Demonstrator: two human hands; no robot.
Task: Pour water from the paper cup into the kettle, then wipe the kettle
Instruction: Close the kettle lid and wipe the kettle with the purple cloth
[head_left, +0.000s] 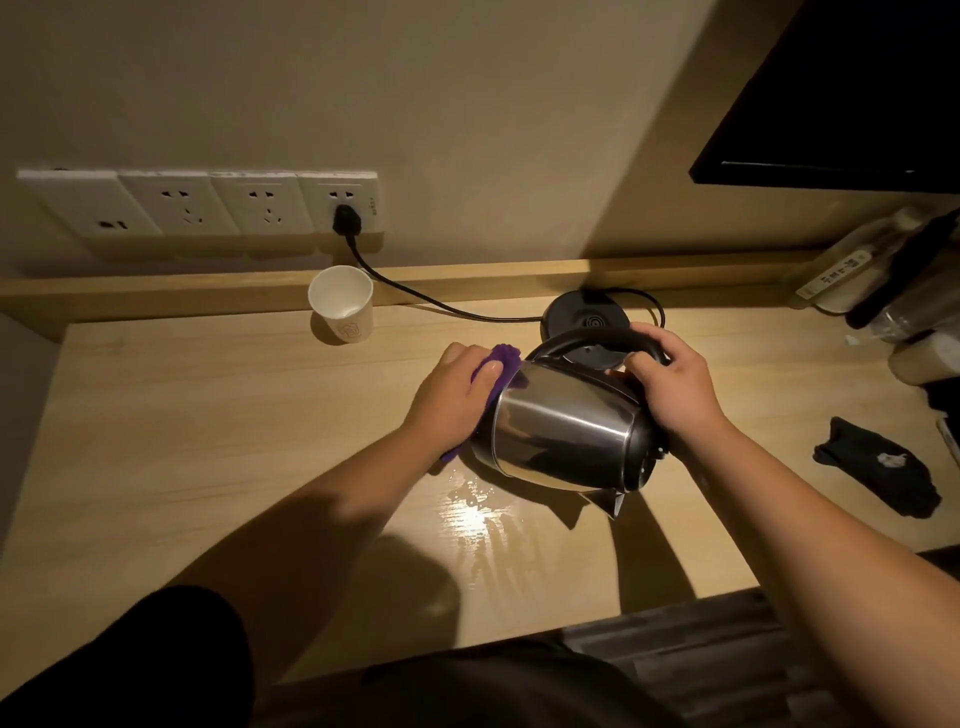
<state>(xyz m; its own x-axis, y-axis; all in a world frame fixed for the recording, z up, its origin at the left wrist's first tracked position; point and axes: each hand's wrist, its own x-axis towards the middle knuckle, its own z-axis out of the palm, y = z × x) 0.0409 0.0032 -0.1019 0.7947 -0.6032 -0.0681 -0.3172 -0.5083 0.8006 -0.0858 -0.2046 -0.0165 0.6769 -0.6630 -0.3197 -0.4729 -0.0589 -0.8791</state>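
The wooden desk (218, 441) takes up most of the view – pale laminate with a straight grain, a raised lip along the back, and a shiny wet patch (475, 512) right under the kettle. Top right there's a flat black screen (841, 98), glossy and square-edged. On the wall sits a row of white plastic sockets (202, 205), with a black plug (347, 221) in the rightmost one and its cable (441, 306) snaking over to the round black kettle base (584, 317).

The kettle (563, 431) is brushed stainless steel, a rounded barrel shape with a black plastic handle and lid. It's off the base, tipped well over on its side above the desk, spout pointing down toward the near edge. The right hand (670, 379) has its fingers curled tight around the black handle. The left hand (457, 395) is pressed flat against the steel side with a purple cloth (501, 364) pinched under the fingers and thumb – fuzzy-looking fabric, poking out above and below the hand.

The paper cup (343, 306) stands upright near the back lip, well away from the kettle, white with a faint square logo I can't read. A crumpled black cloth thing (878, 467) lies on the right. Far right there's a clear wrapped packet (836, 275) with printed writing, too blurry to make out.
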